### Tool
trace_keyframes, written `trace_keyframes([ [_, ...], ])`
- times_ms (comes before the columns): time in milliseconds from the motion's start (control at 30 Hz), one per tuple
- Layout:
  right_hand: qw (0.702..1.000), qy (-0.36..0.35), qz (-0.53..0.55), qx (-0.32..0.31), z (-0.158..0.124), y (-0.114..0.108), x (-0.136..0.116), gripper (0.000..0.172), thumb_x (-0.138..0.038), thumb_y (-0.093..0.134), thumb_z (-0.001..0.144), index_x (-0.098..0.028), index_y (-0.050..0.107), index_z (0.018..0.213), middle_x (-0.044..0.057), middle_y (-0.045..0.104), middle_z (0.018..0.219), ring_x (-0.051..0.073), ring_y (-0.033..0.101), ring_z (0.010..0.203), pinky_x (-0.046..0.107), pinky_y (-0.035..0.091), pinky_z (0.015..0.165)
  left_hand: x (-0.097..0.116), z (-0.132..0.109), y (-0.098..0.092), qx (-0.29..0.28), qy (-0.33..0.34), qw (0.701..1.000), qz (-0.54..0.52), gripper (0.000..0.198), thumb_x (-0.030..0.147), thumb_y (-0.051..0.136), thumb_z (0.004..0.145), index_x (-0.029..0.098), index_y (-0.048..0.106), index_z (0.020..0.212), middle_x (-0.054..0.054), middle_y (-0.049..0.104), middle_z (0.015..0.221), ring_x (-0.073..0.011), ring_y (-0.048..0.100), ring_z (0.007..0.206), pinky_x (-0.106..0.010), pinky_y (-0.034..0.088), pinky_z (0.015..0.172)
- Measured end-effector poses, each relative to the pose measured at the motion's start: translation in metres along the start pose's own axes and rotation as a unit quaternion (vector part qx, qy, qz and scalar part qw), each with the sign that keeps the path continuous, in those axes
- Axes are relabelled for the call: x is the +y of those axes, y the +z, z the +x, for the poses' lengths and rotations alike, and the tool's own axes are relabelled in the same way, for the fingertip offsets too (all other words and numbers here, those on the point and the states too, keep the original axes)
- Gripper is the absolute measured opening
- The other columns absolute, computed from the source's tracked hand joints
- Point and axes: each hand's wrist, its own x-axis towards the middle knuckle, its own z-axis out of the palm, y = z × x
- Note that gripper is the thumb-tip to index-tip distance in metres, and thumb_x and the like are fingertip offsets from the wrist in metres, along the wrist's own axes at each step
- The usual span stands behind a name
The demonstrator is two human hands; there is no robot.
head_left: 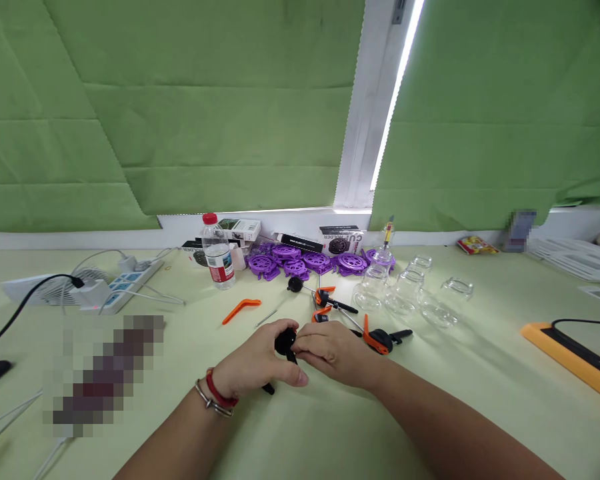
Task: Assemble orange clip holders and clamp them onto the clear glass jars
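My left hand point(260, 357) curls its thumb and fingers around a black round-headed plastic part point(284, 341). A black stem end point(269, 388) shows below that hand. From the other side, my right hand point(333, 350) pinches the part's edge; its fingertips are partly hidden. Just beyond the hands lie orange-and-black assemblies with metal rods, one assembly point(380, 339) close to my right wrist. Another black round piece point(295, 285) rests farther back. An orange bent lever point(241, 310) and a thin metal rod point(266, 318) lie left of them.
Purple openwork plastic pieces point(297, 267) are heaped along the back by cup-holder boxes point(340, 240). A water bottle point(220, 257) stands left of them, clear glass cups point(405, 293) to the right. A power strip point(133, 283) with cables is at left, an orange-edged object point(570, 360) far right.
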Motion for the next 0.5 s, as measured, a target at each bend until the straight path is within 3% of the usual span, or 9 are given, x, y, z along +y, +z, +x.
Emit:
trace_keyframes([
  [167,1.000,-0.011,0.004,-0.022,0.0014,-0.0043,0.0009,0.021,-0.023,0.044,0.094,-0.017,0.064,0.094,0.005,0.067,0.088,0.012,0.061,0.075,0.023,0.043,0.061,-0.0029,-0.0001,0.0003,-0.022,0.003,0.999,-0.033,0.040,0.019,0.075,0.053,0.018,0.056,0.089,0.001,0.056,0.092,-0.0190,0.050,0.087,-0.029,0.040,0.073],
  [500,0.998,-0.034,0.042,0.015,0.0020,-0.0018,0.0061,0.018,-0.026,0.050,0.093,-0.017,0.063,0.085,0.003,0.066,0.083,0.011,0.060,0.072,0.022,0.043,0.061,-0.0063,0.0021,0.0016,-0.041,-0.005,0.998,-0.055,0.044,0.017,0.074,0.052,0.017,0.057,0.093,0.002,0.055,0.086,-0.0169,0.047,0.082,-0.028,0.040,0.071],
])
